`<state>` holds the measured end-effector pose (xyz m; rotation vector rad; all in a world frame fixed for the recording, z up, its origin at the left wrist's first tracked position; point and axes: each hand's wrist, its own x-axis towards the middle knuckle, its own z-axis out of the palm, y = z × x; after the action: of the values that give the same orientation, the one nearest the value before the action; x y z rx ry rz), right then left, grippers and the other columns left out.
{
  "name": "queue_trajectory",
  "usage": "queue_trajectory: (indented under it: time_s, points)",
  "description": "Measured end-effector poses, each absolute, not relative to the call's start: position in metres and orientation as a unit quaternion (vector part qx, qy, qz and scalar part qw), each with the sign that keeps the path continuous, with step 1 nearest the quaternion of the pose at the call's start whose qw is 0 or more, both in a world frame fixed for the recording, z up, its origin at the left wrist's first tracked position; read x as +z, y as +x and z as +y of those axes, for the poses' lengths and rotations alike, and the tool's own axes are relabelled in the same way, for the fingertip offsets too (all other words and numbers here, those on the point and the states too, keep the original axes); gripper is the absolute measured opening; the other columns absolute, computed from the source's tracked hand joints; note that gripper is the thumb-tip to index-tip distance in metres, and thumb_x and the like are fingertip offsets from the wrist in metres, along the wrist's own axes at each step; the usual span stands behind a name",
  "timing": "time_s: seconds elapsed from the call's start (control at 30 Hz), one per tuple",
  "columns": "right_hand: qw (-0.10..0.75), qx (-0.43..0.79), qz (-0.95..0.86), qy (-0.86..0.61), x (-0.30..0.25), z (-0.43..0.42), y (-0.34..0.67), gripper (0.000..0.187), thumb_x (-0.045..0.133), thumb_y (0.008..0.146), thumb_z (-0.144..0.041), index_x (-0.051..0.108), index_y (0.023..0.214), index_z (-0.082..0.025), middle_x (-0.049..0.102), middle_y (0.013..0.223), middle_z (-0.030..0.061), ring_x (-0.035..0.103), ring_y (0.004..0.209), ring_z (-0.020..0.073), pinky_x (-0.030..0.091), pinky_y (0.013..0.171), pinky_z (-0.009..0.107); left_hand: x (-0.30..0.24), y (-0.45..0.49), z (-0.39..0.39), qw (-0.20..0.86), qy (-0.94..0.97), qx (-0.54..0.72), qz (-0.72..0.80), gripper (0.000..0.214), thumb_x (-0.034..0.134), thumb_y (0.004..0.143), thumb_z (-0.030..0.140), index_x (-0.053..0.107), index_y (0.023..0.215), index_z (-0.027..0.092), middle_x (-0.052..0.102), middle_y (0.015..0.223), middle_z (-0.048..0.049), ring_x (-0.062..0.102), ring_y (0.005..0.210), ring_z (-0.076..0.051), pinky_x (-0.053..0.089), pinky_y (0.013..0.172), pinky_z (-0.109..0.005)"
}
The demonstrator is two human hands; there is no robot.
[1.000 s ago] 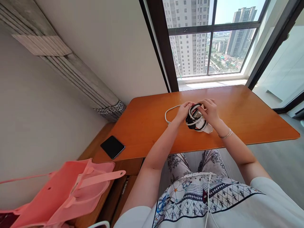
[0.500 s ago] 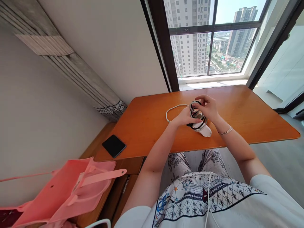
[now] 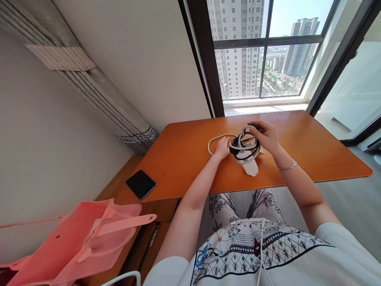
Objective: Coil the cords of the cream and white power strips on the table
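A bundle of black and white cables (image 3: pixel 244 147) is coiled in loops above the middle of the wooden table (image 3: pixel 184 159). My right hand (image 3: pixel 266 136) pinches the top of these loops between thumb and fingers. Below them a white flat-ended piece (image 3: pixel 251 167) sticks out toward me; its kind is unclear. Just left of the coil, my left hand (image 3: pixel 222 148) reaches low over the table, its fingers stretched out by a loose white cable (image 3: pixel 212 140). Whether the fingertips touch that cable cannot be made out.
A black phone or tablet (image 3: pixel 141 184) lies at the table's left corner. Beside it, lower left, stands a pink bag (image 3: pixel 89 234) with a strap. A window (image 3: pixel 264 71) is behind the table, and a gathered curtain (image 3: pixel 113 103) hangs on the left.
My left hand has let go of the cable bundle and moved left toward the loose white cable. The right hand keeps its hold on the loops, which now hang more openly.
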<state>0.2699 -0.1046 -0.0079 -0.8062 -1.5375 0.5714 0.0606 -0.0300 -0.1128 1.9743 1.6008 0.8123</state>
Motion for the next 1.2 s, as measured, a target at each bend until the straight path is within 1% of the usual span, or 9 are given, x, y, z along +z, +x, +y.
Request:
queue_trajectory:
  time_s: [0.17,0.27,0.37,0.47,0.57,0.7,0.83,1.07,1.2]
  points:
    - [0.575,0.250,-0.684,-0.373,-0.008,-0.117,0.292,0.044,0.070,0.082,-0.060,0.077,0.103,-0.022,0.076,0.091,0.0062,0.069,0.078,0.0185,0.058,0.072,0.034,-0.113,0.030,-0.020,0.132,0.644,0.199,0.727,0.071,0.061,0.082,0.019,0.044,0.150,0.009,0.018,0.168,-0.0226,0.011,0.158,-0.038,0.007,0.126,-0.059]
    - [0.544,0.250,-0.687,-0.411,-0.005,-0.116,0.304,0.046,0.068,0.083,-0.059,0.077,0.104,-0.020,0.075,0.085,0.0058,0.066,0.071,0.0177,0.055,0.066,0.033,-0.103,0.008,-0.014,0.133,0.605,0.166,0.767,0.064,0.062,0.082,0.019,0.049,0.144,0.007,0.036,0.159,-0.0288,0.028,0.152,-0.042,0.021,0.122,-0.062]
    - [0.508,0.189,-0.694,-0.473,0.000,-0.110,0.310,0.037,0.065,0.086,-0.053,0.077,0.093,-0.019,0.071,0.074,0.0034,0.062,0.066,0.0166,0.049,0.063,0.032,-0.092,-0.007,-0.013,0.164,0.591,0.173,0.770,0.040,0.065,0.077,0.014,0.065,0.116,0.005,0.060,0.133,-0.0323,0.051,0.135,-0.045,0.038,0.111,-0.059]
    - [0.498,0.107,-0.669,-0.541,0.001,-0.098,0.312,0.028,0.065,0.086,-0.046,0.072,0.079,-0.019,0.068,0.067,0.0017,0.059,0.064,0.0164,0.046,0.066,0.032,-0.079,-0.011,-0.016,0.192,0.591,0.197,0.759,0.014,0.067,0.070,0.009,0.066,0.085,0.012,0.070,0.109,-0.0259,0.059,0.124,-0.044,0.045,0.104,-0.056]
    - [0.520,0.075,-0.616,-0.587,-0.003,-0.078,0.318,0.030,0.067,0.084,-0.047,0.066,0.070,-0.020,0.067,0.067,0.0020,0.058,0.065,0.0172,0.046,0.069,0.033,-0.061,-0.005,-0.024,0.231,0.597,0.240,0.730,0.012,0.067,0.070,0.011,0.059,0.074,0.018,0.071,0.086,-0.0155,0.067,0.108,-0.036,0.052,0.093,-0.046]
    - [0.562,0.153,-0.547,-0.601,-0.013,-0.054,0.326,0.032,0.067,0.084,-0.048,0.063,0.070,-0.020,0.070,0.070,0.0028,0.060,0.063,0.0154,0.047,0.064,0.029,-0.028,0.015,-0.052,0.307,0.627,0.321,0.640,0.013,0.060,0.076,0.016,0.055,0.088,0.020,0.067,0.083,-0.0030,0.067,0.077,-0.017,0.055,0.070,-0.030]
    - [0.604,0.264,-0.501,-0.561,-0.018,-0.043,0.317,0.034,0.073,0.082,-0.046,0.059,0.068,-0.018,0.066,0.062,-0.0003,0.056,0.052,0.0099,0.044,0.054,0.023,-0.006,0.061,-0.103,0.380,0.669,0.510,0.384,0.025,0.064,0.080,0.028,0.051,0.101,0.022,0.067,0.092,-0.0024,0.063,0.076,-0.014,0.053,0.065,-0.027]
    - [0.643,0.443,-0.382,-0.494,-0.012,-0.048,0.290,0.038,0.077,0.083,-0.042,0.054,0.065,-0.018,0.061,0.059,-0.0034,0.049,0.044,0.0046,0.046,0.049,0.019,-0.042,0.153,-0.152,0.242,0.866,0.271,0.345,0.024,0.053,0.090,0.017,0.057,0.112,0.021,0.070,0.094,-0.0067,0.064,0.089,-0.022,0.051,0.079,-0.034]
    - [0.668,0.484,-0.356,-0.439,-0.007,-0.056,0.290,0.040,0.076,0.083,-0.048,0.056,0.067,-0.019,0.060,0.061,-0.0040,0.044,0.042,0.0032,0.049,0.046,0.018,-0.070,0.163,-0.132,0.196,0.857,0.269,0.394,0.032,0.049,0.092,0.017,0.062,0.121,0.022,0.070,0.097,-0.0094,0.063,0.100,-0.026,0.050,0.086,-0.038]
